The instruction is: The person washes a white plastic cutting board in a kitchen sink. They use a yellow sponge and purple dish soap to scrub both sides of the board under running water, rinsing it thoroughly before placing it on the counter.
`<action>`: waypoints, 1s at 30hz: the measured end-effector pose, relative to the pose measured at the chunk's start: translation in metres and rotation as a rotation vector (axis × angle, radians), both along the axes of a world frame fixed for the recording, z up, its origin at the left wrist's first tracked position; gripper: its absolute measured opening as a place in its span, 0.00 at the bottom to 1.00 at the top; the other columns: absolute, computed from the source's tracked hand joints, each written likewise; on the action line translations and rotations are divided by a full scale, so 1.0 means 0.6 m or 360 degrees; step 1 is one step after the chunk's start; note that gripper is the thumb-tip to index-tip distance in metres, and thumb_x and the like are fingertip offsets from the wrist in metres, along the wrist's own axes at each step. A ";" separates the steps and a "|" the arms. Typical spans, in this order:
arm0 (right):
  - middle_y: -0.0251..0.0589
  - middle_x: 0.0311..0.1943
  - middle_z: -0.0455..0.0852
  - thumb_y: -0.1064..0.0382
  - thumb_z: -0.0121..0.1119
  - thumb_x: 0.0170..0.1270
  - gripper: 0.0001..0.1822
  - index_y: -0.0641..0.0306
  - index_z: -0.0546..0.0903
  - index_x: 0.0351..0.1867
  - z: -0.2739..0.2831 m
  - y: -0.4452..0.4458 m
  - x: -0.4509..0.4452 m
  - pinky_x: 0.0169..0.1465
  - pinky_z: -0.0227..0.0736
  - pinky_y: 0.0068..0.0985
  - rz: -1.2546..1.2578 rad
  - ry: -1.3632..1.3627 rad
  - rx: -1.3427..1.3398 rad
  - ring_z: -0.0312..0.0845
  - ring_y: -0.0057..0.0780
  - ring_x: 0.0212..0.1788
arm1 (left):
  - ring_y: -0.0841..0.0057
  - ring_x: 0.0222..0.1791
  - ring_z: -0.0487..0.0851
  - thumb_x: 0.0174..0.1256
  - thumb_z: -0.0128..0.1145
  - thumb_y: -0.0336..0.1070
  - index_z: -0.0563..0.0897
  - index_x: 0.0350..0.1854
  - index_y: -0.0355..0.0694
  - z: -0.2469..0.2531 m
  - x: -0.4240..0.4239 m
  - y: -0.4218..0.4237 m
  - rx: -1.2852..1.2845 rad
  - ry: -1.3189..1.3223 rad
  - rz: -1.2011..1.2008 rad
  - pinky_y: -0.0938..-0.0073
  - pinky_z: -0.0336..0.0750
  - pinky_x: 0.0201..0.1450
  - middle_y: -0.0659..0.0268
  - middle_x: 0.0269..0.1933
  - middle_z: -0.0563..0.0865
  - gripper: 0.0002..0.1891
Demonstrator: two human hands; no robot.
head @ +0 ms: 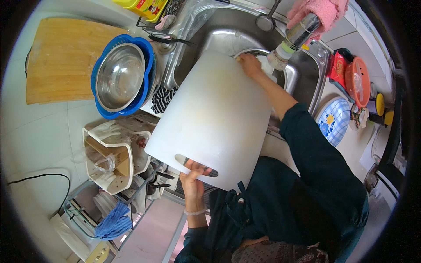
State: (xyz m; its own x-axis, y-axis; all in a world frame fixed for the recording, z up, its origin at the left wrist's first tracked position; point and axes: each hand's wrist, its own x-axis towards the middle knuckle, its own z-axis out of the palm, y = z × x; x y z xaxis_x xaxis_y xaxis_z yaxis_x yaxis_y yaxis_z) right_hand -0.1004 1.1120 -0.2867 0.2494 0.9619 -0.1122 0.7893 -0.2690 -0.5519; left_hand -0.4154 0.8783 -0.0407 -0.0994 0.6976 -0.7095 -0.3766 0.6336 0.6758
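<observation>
A white plastic cutting board [213, 111] slants across the front of the sink. My left hand [192, 180] grips its near end, with fingers passed through the slot handle and the thumb on top. At the board's far right corner is my right hand [251, 65], over the rim of a round metal basin [281, 77] standing in the stainless steel sink [227, 23]. A small yellowish bit shows at those fingertips; whether they hold it or the board's edge is unclear. Close beside that hand hangs the faucet head [278, 59]. The board hides part of the basin.
A pink towel [329, 13] drapes over the faucet. On the left are a wooden board [62, 62], a steel bowl [120, 77] nested in a blue plastic basin [98, 107], and a white bin [130, 177]. A checked plate [335, 118] and an orange basket [358, 82] stand on the right.
</observation>
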 end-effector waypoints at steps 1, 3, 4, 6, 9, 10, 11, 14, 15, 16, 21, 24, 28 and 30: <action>0.49 0.38 0.82 0.61 0.51 0.60 0.09 0.63 0.79 0.34 0.001 -0.011 0.022 0.42 0.71 0.42 -0.0122 0.0008 -0.0084 0.77 0.49 0.42 | 0.68 0.38 0.82 0.46 0.51 0.23 0.72 0.55 0.27 0.002 0.001 0.001 -0.0006 -0.0010 0.0004 0.68 0.81 0.40 0.54 0.46 0.82 0.27; 0.48 0.35 0.82 0.61 0.53 0.60 0.09 0.64 0.79 0.33 0.001 -0.047 0.056 0.39 0.71 0.38 -0.0050 0.0068 0.0264 0.78 0.45 0.39 | 0.69 0.38 0.81 0.46 0.51 0.23 0.72 0.55 0.27 0.006 0.004 0.006 -0.0023 -0.0038 0.0006 0.68 0.81 0.41 0.54 0.46 0.82 0.27; 0.48 0.34 0.82 0.62 0.54 0.60 0.09 0.65 0.79 0.33 0.025 -0.062 0.052 0.38 0.71 0.37 -0.0001 0.0101 0.0437 0.78 0.43 0.37 | 0.68 0.39 0.81 0.46 0.51 0.23 0.72 0.55 0.27 0.003 0.004 0.004 -0.0020 -0.0019 -0.0010 0.68 0.81 0.41 0.54 0.46 0.82 0.27; 0.46 0.28 0.80 0.62 0.56 0.60 0.09 0.66 0.78 0.30 0.129 -0.108 0.007 0.36 0.70 0.31 0.0045 0.0727 0.0219 0.77 0.35 0.32 | 0.68 0.40 0.81 0.46 0.52 0.23 0.72 0.56 0.27 -0.006 -0.002 -0.005 -0.0015 0.0019 -0.0023 0.68 0.80 0.41 0.54 0.48 0.81 0.28; 0.45 0.32 0.79 0.61 0.52 0.60 0.08 0.63 0.77 0.31 0.248 -0.202 -0.094 0.42 0.71 0.36 0.0601 0.0921 0.0088 0.77 0.42 0.37 | 0.68 0.42 0.81 0.46 0.53 0.24 0.72 0.54 0.27 -0.007 -0.003 -0.001 -0.0023 -0.0007 -0.0053 0.68 0.80 0.42 0.54 0.48 0.81 0.27; 0.42 0.33 0.79 0.60 0.51 0.61 0.08 0.61 0.77 0.32 0.251 -0.241 -0.134 0.41 0.73 0.36 0.0835 0.0696 0.0329 0.78 0.39 0.36 | 0.67 0.42 0.81 0.46 0.53 0.24 0.72 0.54 0.27 -0.005 -0.001 0.001 -0.0028 -0.0025 -0.0048 0.68 0.80 0.42 0.54 0.48 0.81 0.27; 0.40 0.33 0.79 0.59 0.50 0.61 0.08 0.59 0.76 0.35 0.278 -0.270 -0.169 0.38 0.75 0.36 0.1058 0.0494 0.0314 0.78 0.37 0.35 | 0.67 0.42 0.81 0.46 0.53 0.24 0.72 0.54 0.27 -0.002 0.001 0.006 -0.0038 -0.0046 -0.0044 0.68 0.80 0.42 0.53 0.48 0.81 0.26; 0.38 0.34 0.80 0.60 0.49 0.60 0.07 0.57 0.76 0.35 0.284 -0.279 -0.207 0.34 0.75 0.38 0.1122 0.0344 0.0230 0.80 0.36 0.31 | 0.67 0.42 0.81 0.46 0.54 0.24 0.72 0.54 0.27 -0.001 0.001 0.005 -0.0037 -0.0051 -0.0042 0.67 0.80 0.42 0.53 0.48 0.81 0.27; 0.38 0.33 0.80 0.60 0.49 0.60 0.06 0.57 0.76 0.34 0.276 -0.269 -0.208 0.33 0.75 0.38 0.1116 0.0280 0.0151 0.80 0.36 0.31 | 0.67 0.42 0.81 0.46 0.54 0.24 0.72 0.54 0.27 -0.005 0.000 0.003 -0.0029 -0.0052 -0.0034 0.67 0.80 0.42 0.53 0.48 0.81 0.27; 0.40 0.33 0.80 0.60 0.49 0.60 0.06 0.55 0.76 0.34 0.254 -0.249 -0.202 0.32 0.74 0.39 0.1013 0.0244 0.0031 0.80 0.38 0.31 | 0.67 0.42 0.82 0.46 0.54 0.24 0.72 0.54 0.27 -0.008 -0.001 -0.002 -0.0035 -0.0046 -0.0025 0.67 0.80 0.43 0.53 0.48 0.81 0.27; 0.43 0.37 0.82 0.58 0.47 0.62 0.09 0.56 0.77 0.36 0.115 -0.115 -0.108 0.37 0.73 0.44 0.0444 0.0127 0.0135 0.80 0.45 0.37 | 0.67 0.41 0.82 0.46 0.53 0.24 0.73 0.53 0.27 -0.003 0.005 0.003 0.0000 -0.0050 -0.0021 0.67 0.80 0.42 0.53 0.47 0.81 0.25; 0.46 0.39 0.83 0.57 0.48 0.63 0.12 0.59 0.78 0.39 0.045 -0.068 -0.024 0.42 0.72 0.44 0.0131 -0.0024 -0.0094 0.79 0.48 0.41 | 0.68 0.40 0.82 0.46 0.53 0.24 0.73 0.52 0.28 -0.002 0.005 0.001 -0.0035 -0.0027 0.0011 0.67 0.81 0.41 0.54 0.45 0.82 0.24; 0.47 0.39 0.84 0.57 0.51 0.60 0.12 0.59 0.80 0.39 -0.056 -0.074 0.105 0.43 0.73 0.41 -0.0025 -0.0161 -0.0022 0.80 0.47 0.40 | 0.68 0.39 0.82 0.46 0.54 0.24 0.74 0.51 0.28 -0.001 0.002 0.002 -0.0021 -0.0043 -0.0012 0.68 0.81 0.40 0.55 0.44 0.82 0.24; 0.47 0.39 0.85 0.56 0.54 0.59 0.12 0.59 0.81 0.39 -0.094 -0.089 0.158 0.44 0.73 0.40 -0.0190 -0.0031 -0.0358 0.81 0.44 0.40 | 0.68 0.39 0.82 0.46 0.55 0.24 0.74 0.50 0.28 0.008 0.005 0.008 -0.0040 -0.0033 -0.0003 0.68 0.81 0.39 0.55 0.44 0.82 0.23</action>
State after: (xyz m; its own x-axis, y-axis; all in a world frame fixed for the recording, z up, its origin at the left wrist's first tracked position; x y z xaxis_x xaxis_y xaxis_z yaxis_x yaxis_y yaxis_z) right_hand -0.0055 1.0584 -0.3433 0.3642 0.8768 -0.3141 0.7544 -0.4755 -0.4525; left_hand -0.4123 0.8829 -0.0360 -0.0831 0.6797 -0.7287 -0.3892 0.6511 0.6516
